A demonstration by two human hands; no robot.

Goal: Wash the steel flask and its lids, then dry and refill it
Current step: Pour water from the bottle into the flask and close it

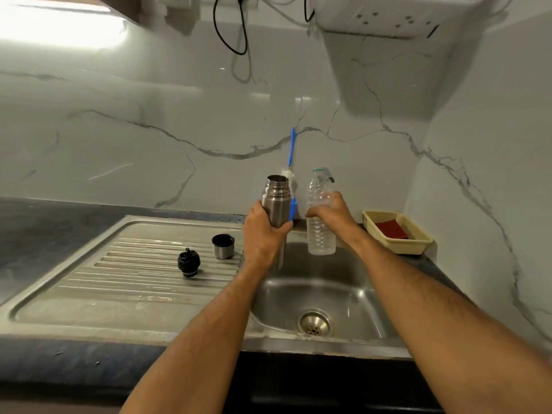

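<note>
My left hand [264, 231] grips the steel flask [276, 198] upright over the sink basin [316, 291], its mouth uncovered. Just to its right, my right hand [331, 212] holds a clear plastic bottle [320, 222] around its middle, nearly upright, with a green ring at its neck. On the ribbed drainboard [134, 264] to the left lie the black stopper lid [188, 262] and the steel cup lid [223, 245], which stands with its mouth up.
A blue-handled bottle brush [292, 153] leans against the marble wall behind the flask. A beige basket [400, 234] with a red cloth sits on the counter at the right. A white appliance [397, 13] hangs overhead. Black cables [239, 31] dangle from above.
</note>
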